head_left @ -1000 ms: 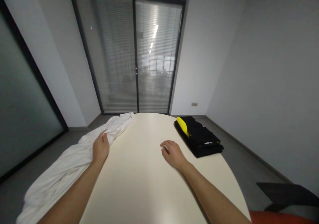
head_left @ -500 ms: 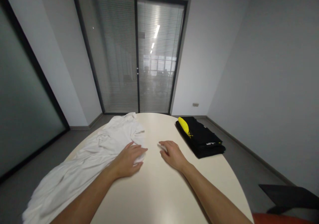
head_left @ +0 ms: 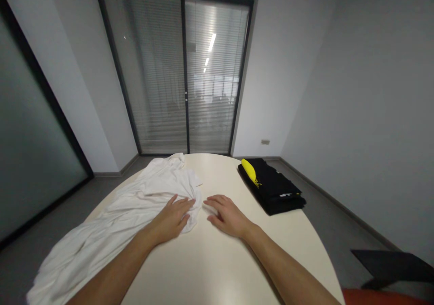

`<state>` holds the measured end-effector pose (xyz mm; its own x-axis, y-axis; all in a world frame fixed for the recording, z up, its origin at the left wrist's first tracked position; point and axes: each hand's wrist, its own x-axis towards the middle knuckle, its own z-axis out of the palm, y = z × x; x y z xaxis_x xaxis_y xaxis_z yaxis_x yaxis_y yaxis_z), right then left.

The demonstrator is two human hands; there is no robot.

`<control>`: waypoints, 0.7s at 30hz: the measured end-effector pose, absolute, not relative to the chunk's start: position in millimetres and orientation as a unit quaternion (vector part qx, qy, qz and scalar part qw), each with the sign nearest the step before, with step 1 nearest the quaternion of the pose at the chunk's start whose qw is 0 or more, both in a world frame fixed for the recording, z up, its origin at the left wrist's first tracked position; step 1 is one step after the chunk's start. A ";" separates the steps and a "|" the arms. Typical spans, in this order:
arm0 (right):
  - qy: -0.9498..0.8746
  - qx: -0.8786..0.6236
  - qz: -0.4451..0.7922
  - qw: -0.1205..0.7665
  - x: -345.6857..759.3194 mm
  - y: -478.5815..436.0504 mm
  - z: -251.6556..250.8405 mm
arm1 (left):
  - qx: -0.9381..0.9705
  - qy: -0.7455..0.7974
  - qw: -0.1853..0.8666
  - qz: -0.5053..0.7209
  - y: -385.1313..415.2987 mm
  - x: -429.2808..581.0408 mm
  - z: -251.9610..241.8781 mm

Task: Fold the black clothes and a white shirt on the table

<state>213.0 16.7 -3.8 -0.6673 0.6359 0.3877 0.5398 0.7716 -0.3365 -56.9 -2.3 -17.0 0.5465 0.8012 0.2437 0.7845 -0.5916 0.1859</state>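
A crumpled white cloth (head_left: 135,205), perhaps a garment, spreads over the left side of the table, its near end reaching the lower left of the view. My left hand (head_left: 171,219) rests on the right part of this cloth, fingers stretched out over it and thumb apart. Just to the right of the cloth's edge is my right hand (head_left: 228,215), palm down, with its fingers extended and thumb spread. Nothing is in the right hand, and a small gap separates its fingertips from the cloth.
Folded black clothing (head_left: 273,185) with a yellow patch lies at the table's right edge. The round cream table (head_left: 190,269) curves away on both sides. A chair (head_left: 393,266) stands at the lower right. Glass doors with blinds (head_left: 213,115) are beyond the table.
The cloth's right edge now lies farther right, past my left fingertips. My left hand has shifted slightly left, and my right hand has come left toward the cloth.
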 end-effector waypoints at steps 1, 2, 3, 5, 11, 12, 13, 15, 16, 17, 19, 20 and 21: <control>-0.912 -0.319 0.095 0.241 211.3 15.2 -3.8 | 0.892 0.421 0.045 0.156 -6.3 -52.7 -11.6; -0.914 -0.316 0.094 0.237 210.1 14.1 -4.1 | 0.903 0.394 0.063 0.159 -10.3 -48.3 -6.1; -0.916 -0.315 0.092 0.233 209.2 13.5 -4.5 | 0.910 0.373 0.081 0.162 -14.1 -44.1 -1.1; -0.919 -0.310 0.092 0.226 208.5 13.3 -4.7 | 0.914 0.352 0.101 0.177 -19.9 -37.5 6.5; -0.906 -0.373 0.043 0.193 212.0 19.9 1.7 | 0.900 0.372 0.039 0.226 -16.6 -40.5 6.9; -0.893 -0.411 0.030 0.182 214.2 22.1 2.0 | 0.894 0.382 0.022 0.232 -14.6 -43.1 5.9; -0.875 -0.452 0.017 0.172 217.0 24.5 1.6 | 0.889 0.391 0.005 0.236 -12.9 -45.5 5.2; -0.829 -0.537 -0.011 0.157 224.3 29.2 -0.7 | 0.884 0.404 -0.023 0.235 -10.9 -49.4 4.4; -0.803 -0.576 -0.026 0.150 228.5 31.3 -2.1 | 0.883 0.409 -0.032 0.230 -10.5 -50.7 4.3; -0.779 -0.609 -0.040 0.140 233.0 33.0 -3.3 | 0.882 0.413 -0.037 0.223 -10.5 -51.7 4.0; -0.735 -0.665 -0.061 0.116 241.7 34.8 -4.0 | 0.882 0.422 -0.037 0.206 -10.7 -53.3 2.5; -0.718 -0.685 -0.068 0.106 245.7 34.9 -3.2 | 0.882 0.427 -0.033 0.197 -10.5 -54.0 1.1; -0.705 -0.698 -0.073 0.102 249.2 34.4 -1.6 | 0.881 0.434 -0.029 0.188 -10.2 -54.7 -0.9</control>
<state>249.2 34.4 -1.6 -0.0048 0.9696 0.2448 0.9991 0.0150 -0.0396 -54.7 -10.2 -0.9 0.5525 0.7538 0.3557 0.7753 -0.6214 0.1128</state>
